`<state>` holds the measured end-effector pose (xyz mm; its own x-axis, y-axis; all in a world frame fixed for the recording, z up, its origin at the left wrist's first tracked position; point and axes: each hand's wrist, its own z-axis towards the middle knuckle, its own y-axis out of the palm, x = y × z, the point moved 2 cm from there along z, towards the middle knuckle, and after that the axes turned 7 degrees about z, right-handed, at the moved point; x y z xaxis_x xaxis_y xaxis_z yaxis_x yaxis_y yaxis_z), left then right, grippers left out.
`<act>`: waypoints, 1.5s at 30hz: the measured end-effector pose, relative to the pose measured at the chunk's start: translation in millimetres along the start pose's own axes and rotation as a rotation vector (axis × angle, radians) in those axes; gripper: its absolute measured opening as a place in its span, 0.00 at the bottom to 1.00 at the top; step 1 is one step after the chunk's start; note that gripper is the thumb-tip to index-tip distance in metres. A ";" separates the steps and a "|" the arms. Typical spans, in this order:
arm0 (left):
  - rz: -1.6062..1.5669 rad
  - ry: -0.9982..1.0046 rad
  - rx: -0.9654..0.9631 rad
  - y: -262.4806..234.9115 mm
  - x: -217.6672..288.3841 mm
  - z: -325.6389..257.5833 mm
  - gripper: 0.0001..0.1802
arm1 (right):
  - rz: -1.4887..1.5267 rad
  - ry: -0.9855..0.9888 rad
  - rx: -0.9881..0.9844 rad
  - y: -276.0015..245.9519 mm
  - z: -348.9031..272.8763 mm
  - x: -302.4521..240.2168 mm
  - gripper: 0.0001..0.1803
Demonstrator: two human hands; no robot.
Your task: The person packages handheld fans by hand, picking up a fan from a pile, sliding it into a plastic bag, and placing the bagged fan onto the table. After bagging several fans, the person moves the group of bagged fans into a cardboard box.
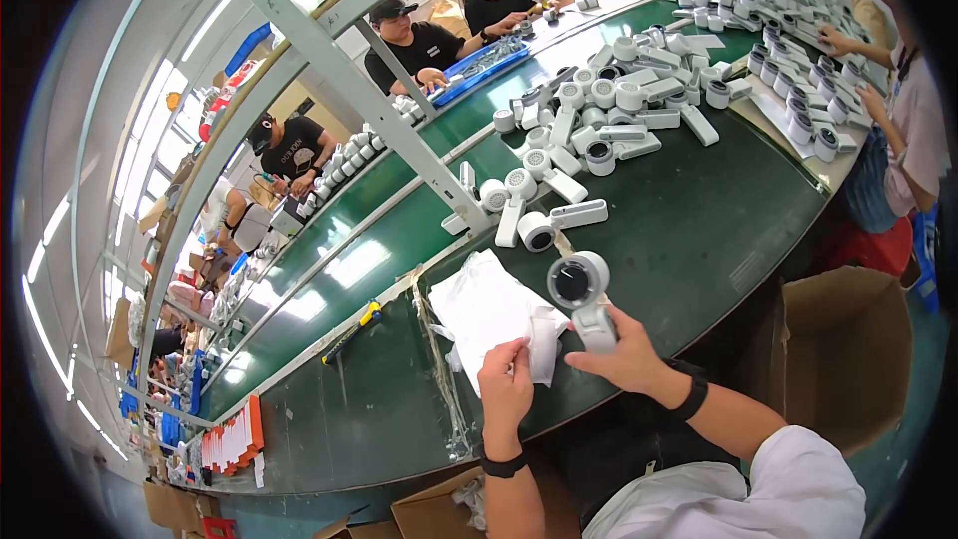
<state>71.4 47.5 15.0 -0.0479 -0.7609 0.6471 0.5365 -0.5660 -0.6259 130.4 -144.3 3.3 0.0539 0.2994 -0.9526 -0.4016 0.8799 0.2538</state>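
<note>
My right hand [624, 354] grips the base of a white camera-like device [582, 291] with a round black lens, held upright above the green table [689, 230]. My left hand [506, 379] pinches the edge of a thin white bag [544, 339] at the near end of a stack of white bags [479, 304] lying on the table. The device's base sits right beside the pinched bag. Both wrists wear black bands.
Several more white devices [609, 125] lie heaped further up the table. A yellow-handled knife [351, 331] lies to the left. An open cardboard box [838, 349] stands at my right, another box [439, 511] below. Other people work along the far side and at the right.
</note>
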 end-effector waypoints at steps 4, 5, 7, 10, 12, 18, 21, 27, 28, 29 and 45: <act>-0.033 -0.037 -0.014 2.8 -1.2 -0.3 0.09 | -0.086 0.030 0.121 28.2 17.2 10.3 0.29; -0.038 -0.069 -0.014 2.5 -0.7 0.3 0.09 | -0.084 0.029 0.126 30.3 20.7 11.2 0.29; -0.148 -0.191 -0.012 0.0 -6.4 -1.0 0.09 | -0.207 0.084 0.142 34.3 24.9 11.1 0.26; -0.439 -0.393 0.062 -6.0 -14.0 -1.5 0.09 | -0.286 0.082 0.209 31.9 25.1 17.6 0.25; -0.791 -0.513 0.149 -11.9 -18.7 -1.1 0.09 | -0.309 0.086 0.209 24.0 22.2 17.9 0.25; -0.648 -0.482 0.111 -12.3 -1.5 -2.0 0.12 | -0.349 0.084 0.203 20.4 18.6 5.8 0.26; -0.023 -0.189 0.043 -11.4 8.0 -4.6 0.12 | -0.401 -0.026 0.234 17.2 17.0 1.1 0.26; -0.063 -0.297 0.106 -12.7 2.4 -5.4 0.13 | -0.214 -0.142 0.203 -10.4 -6.5 -37.2 0.23; -0.224 -0.399 0.052 -10.8 2.6 -6.0 0.14 | -0.103 -0.005 0.044 -17.3 -12.6 -44.1 0.20; -0.224 -0.402 0.055 -11.0 4.1 -6.9 0.14 | 0.008 0.132 -0.115 -21.5 -16.8 -46.0 0.17; -0.451 -0.284 -0.027 -33.3 8.2 -7.7 0.08 | -0.640 0.162 -0.834 -7.8 9.2 -32.0 0.44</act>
<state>46.6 57.7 37.8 -0.0367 -0.3263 0.9446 0.4929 -0.8281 -0.2669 140.3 -157.4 33.4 0.3794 -0.2368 -0.8944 -0.8444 0.3066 -0.4393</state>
